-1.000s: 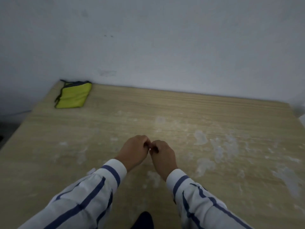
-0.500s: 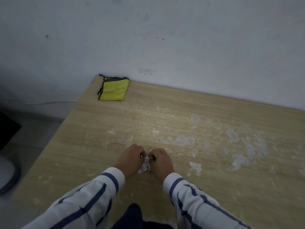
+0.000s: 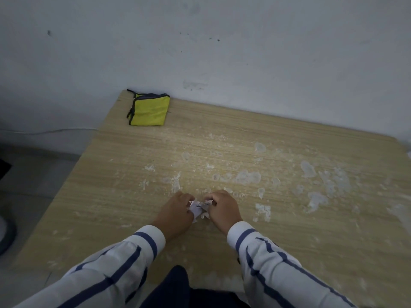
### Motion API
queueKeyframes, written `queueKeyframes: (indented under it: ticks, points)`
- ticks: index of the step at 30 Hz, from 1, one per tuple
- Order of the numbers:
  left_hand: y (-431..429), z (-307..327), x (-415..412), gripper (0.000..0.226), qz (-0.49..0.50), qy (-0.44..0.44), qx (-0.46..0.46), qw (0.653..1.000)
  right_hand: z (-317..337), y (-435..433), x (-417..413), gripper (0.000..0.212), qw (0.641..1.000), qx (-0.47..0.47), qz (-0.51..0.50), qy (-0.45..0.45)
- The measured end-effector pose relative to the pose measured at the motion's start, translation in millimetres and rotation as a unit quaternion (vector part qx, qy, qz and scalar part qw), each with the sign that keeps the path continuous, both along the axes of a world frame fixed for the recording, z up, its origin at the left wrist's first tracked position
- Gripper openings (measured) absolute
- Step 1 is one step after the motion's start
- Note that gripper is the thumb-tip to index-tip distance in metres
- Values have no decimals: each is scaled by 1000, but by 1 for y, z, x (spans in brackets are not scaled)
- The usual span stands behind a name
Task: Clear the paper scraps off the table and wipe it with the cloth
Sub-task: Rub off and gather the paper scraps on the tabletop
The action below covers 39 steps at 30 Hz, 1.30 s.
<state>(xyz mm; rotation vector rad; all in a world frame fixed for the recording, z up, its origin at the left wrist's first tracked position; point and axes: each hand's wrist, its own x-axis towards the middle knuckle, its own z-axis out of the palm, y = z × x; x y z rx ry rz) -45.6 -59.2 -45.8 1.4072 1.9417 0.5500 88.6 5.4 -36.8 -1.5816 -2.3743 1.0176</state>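
Since half a second ago more paper shows between the two hands. What was a small white sliver is now a crumpled bunch of paper scraps [image 3: 198, 207], and a second ago none could be seen at all. Both grips are closed on it: the left hand [image 3: 175, 213] curls its fingers round the bunch's left side, and the right hand [image 3: 223, 211] pinches its right side, knuckles up. The hands nearly touch, down at the table [image 3: 111, 196] towards its near edge. I judge the gathering step to be under way, with the scraps being drawn into one wad that can be carried off. Around the hands the wood carries many pale patches [image 3: 248, 177]; whether they are stuck paper or dried smears cannot be told. The yellow cloth [image 3: 148, 109] lies folded and untouched at the far left corner, well apart from the hands, so wiping is yet to begin.
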Motion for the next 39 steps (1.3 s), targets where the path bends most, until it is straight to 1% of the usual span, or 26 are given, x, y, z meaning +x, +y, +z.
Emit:
queueKeyframes:
  ticks: [4, 7, 8, 12, 15, 17, 20, 23, 25, 28, 30, 33, 39]
  points:
    - [0, -2, 2, 35, -15, -2, -2, 1000, -7, -6, 0, 19, 1000, 2, 16, -17]
    - [-3, -4, 1, 34, -9, 10, 11, 1000, -11, -7, -1, 22, 999, 21, 23, -25]
    - [-4, -7, -1, 35, 2, 27, 22, 999, -11, -6, -1, 24, 999, 27, 25, -28]
    - [-10, -19, -14, 40, 59, 153, 56, 985, -7, 2, -6, 24, 999, 24, 20, -18]
    - [-12, -26, -23, 42, 95, 187, 60, 976, -4, 11, -11, 21, 999, 30, 23, -13]
    - [-10, -31, -29, 42, 105, 198, 65, 972, -4, 18, -16, 21, 999, 31, 29, -14]
    - [-6, -37, -34, 48, 102, 205, 52, 972, -1, 32, -27, 23, 998, 13, 56, -22]
    - [-2, -42, -36, 55, 90, 217, 28, 972, 2, 47, -39, 27, 993, -11, 103, -56]
    - [-2, -44, -36, 60, 88, 226, 31, 970, 5, 54, -46, 30, 987, -25, 136, -86]
    - [-2, -47, -36, 56, 94, 232, 43, 967, 5, 60, -54, 45, 969, -19, 194, -152]
    - [-1, -47, -35, 54, 94, 238, 41, 966, 2, 61, -57, 55, 960, -7, 214, -180]
    - [0, -47, -36, 53, 92, 244, 35, 965, -1, 62, -57, 56, 963, -10, 214, -163]
    - [0, -46, -37, 54, 75, 245, 26, 966, -4, 66, -56, 49, 976, -51, 183, -111]
